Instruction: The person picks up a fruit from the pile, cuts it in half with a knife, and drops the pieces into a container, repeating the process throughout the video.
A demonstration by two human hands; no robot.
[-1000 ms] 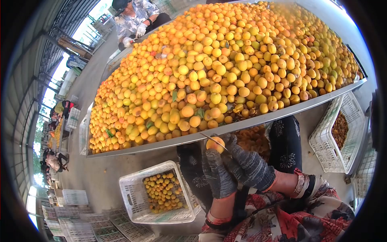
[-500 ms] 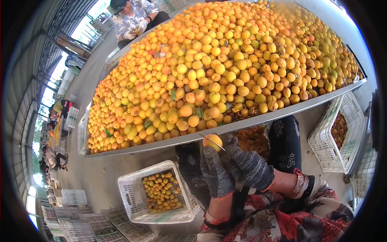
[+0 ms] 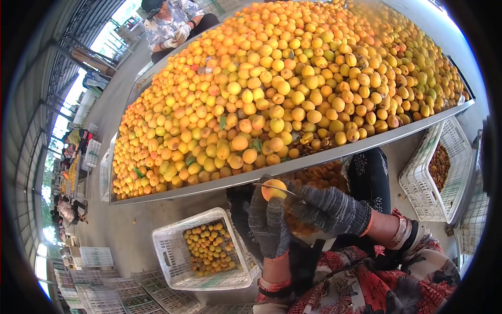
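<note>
In a dark grey knitted glove, my left hand (image 3: 270, 220) grips a yellow-orange apricot (image 3: 272, 195) at its fingertips, just in front of the metal table rim. A thin knife (image 3: 278, 189) lies with its blade across that apricot; whether it has cut in cannot be made out. My right hand (image 3: 334, 208), gloved the same way, is closed around the knife's handle end, which the fingers hide. Beyond the rim, a big heap of apricots (image 3: 225, 115) covers the table (image 3: 314, 161).
A white crate (image 3: 162, 248) with whole apricots stands at lower left. Between my legs lie orange pieces (image 3: 327, 178), and another crate (image 3: 426, 193) at right holds brownish-orange pieces. Across the table sits a person (image 3: 175, 26) in gloves. Flattened crates (image 3: 130, 293) lie at the bottom left.
Both hands have shifted slightly left with the apricot and knife. My left hand has turned more upright, and the blade lies flatter across the fruit.
</note>
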